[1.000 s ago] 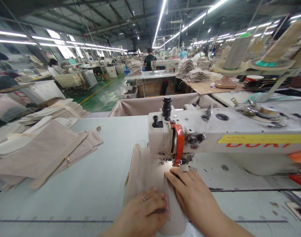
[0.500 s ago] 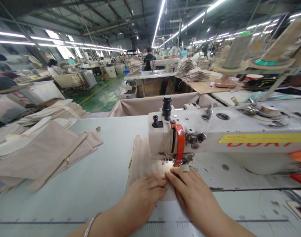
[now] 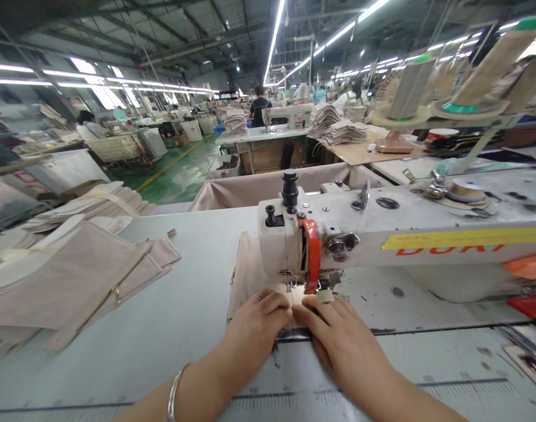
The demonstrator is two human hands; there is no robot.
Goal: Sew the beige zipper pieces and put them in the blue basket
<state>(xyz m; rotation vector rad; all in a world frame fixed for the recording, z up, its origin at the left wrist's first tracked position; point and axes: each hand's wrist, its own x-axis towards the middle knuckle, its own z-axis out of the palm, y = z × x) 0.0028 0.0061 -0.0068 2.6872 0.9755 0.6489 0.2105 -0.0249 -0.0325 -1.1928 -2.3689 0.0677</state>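
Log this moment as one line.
left hand: on beige fabric panel; right hand: on same panel; sewing machine head: over panel; zippered fabric pieces: on tabletop, left

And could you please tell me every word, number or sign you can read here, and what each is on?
"UK", apparently, within the red lettering on the near sewing machine; yellow tape hides the tops, so the full word is uncertain.
Ruler numbers on the table: too blurred to read.
Far sewing machine: red lettering, too small.
Nothing else is legible.
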